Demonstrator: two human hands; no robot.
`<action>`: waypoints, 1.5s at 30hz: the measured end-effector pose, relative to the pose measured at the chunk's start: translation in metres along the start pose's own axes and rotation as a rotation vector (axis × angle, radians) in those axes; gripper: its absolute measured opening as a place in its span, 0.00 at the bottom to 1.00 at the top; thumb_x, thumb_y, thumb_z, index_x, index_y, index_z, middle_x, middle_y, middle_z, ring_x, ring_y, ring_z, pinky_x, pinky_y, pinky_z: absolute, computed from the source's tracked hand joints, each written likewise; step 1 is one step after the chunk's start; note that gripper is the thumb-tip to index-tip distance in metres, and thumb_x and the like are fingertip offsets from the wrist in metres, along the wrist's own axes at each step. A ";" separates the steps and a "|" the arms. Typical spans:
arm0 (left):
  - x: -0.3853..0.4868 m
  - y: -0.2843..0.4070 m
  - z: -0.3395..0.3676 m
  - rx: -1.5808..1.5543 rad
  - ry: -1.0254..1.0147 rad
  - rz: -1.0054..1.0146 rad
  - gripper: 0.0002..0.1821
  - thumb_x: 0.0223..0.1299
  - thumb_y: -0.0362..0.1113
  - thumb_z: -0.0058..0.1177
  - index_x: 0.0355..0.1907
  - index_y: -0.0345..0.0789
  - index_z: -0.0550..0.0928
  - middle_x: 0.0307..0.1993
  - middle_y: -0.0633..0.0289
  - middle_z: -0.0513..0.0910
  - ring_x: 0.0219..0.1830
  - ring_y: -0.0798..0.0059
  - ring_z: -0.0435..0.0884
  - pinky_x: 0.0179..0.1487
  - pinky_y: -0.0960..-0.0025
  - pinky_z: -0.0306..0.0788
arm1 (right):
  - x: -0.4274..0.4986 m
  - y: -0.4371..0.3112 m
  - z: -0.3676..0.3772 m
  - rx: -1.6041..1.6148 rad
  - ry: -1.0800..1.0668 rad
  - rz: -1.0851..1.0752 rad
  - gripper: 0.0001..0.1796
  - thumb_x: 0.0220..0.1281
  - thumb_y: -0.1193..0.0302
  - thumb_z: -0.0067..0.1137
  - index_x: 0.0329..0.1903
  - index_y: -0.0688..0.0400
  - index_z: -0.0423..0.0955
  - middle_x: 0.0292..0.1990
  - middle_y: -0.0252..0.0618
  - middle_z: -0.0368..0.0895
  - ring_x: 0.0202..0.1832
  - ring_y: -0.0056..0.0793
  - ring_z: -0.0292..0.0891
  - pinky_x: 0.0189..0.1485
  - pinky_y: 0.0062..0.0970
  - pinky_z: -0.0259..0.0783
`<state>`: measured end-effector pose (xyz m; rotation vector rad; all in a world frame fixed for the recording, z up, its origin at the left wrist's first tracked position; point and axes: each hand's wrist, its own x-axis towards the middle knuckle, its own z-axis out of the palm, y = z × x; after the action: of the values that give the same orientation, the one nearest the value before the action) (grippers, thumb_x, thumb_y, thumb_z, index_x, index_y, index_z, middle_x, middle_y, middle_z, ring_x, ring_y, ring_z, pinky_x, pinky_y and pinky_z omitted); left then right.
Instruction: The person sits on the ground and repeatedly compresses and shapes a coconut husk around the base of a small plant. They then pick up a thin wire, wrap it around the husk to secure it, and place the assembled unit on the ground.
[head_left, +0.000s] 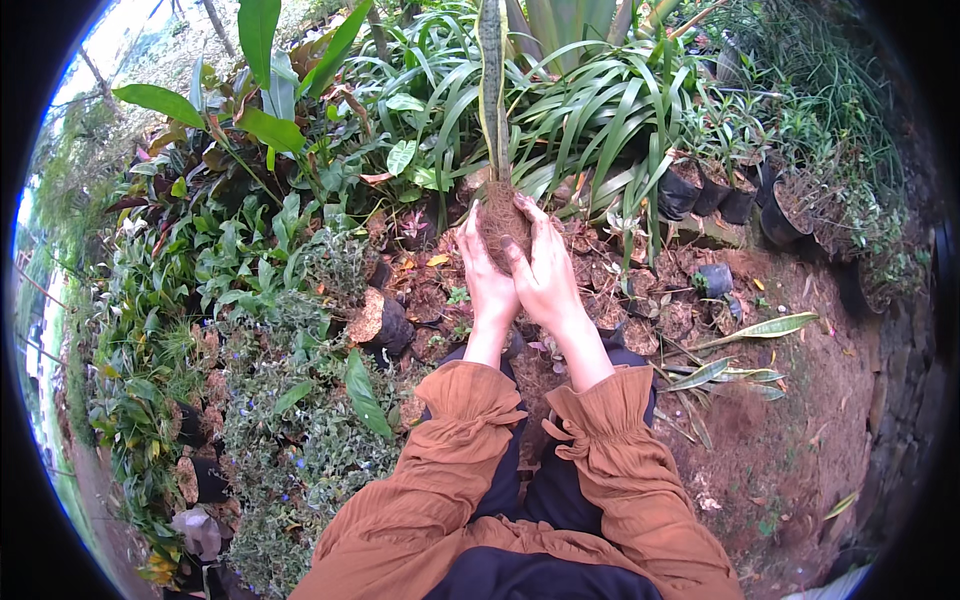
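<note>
A snake plant (493, 97) with yellow-edged leaves stands upright before me, its top cut off by the picture's upper rim. Its bare root ball (504, 217), a brown mass of soil and fine roots, rests between my two palms. My left hand (484, 274) cups the ball from the left and below. From the right, my right hand (547, 266) wraps it, with the thumb across the front of the ball. Soil darkens the fingertips of both hands. No pot surrounds the roots.
Cut snake plant leaves (720, 375) lie on bare soil to the right. A tipped black grow bag (382, 322) lies left of my wrists. Several black grow bags (712, 195) line the upper right, near a small black pot (716, 279). Dense leafy plants (247, 262) fill the left.
</note>
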<state>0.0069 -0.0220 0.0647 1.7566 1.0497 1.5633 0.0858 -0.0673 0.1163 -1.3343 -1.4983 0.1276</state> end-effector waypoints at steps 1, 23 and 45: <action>0.000 0.002 0.000 0.004 0.006 0.029 0.48 0.47 0.38 0.67 0.70 0.34 0.57 0.63 0.46 0.64 0.66 0.50 0.64 0.69 0.53 0.59 | 0.001 0.004 -0.002 -0.012 -0.050 0.079 0.30 0.66 0.64 0.51 0.66 0.66 0.60 0.63 0.54 0.67 0.67 0.48 0.62 0.70 0.39 0.56; -0.009 -0.020 0.007 -1.266 -0.119 -0.735 0.28 0.65 0.47 0.48 0.63 0.34 0.69 0.58 0.55 0.76 0.59 0.63 0.76 0.63 0.59 0.69 | -0.008 0.022 -0.019 -0.332 -0.263 0.096 0.25 0.68 0.68 0.47 0.67 0.54 0.65 0.67 0.43 0.65 0.70 0.49 0.57 0.72 0.46 0.52; -0.010 0.021 -0.030 -1.519 -0.161 -0.621 0.49 0.62 0.72 0.32 0.73 0.34 0.56 0.71 0.51 0.59 0.71 0.56 0.59 0.73 0.52 0.53 | -0.021 -0.012 -0.023 -0.194 0.040 0.157 0.50 0.34 0.59 0.79 0.62 0.56 0.60 0.67 0.60 0.54 0.71 0.62 0.46 0.71 0.52 0.54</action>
<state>-0.0188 -0.0439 0.0816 0.4030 0.0694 1.1411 0.0910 -0.1001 0.1210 -1.6017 -1.3986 0.0563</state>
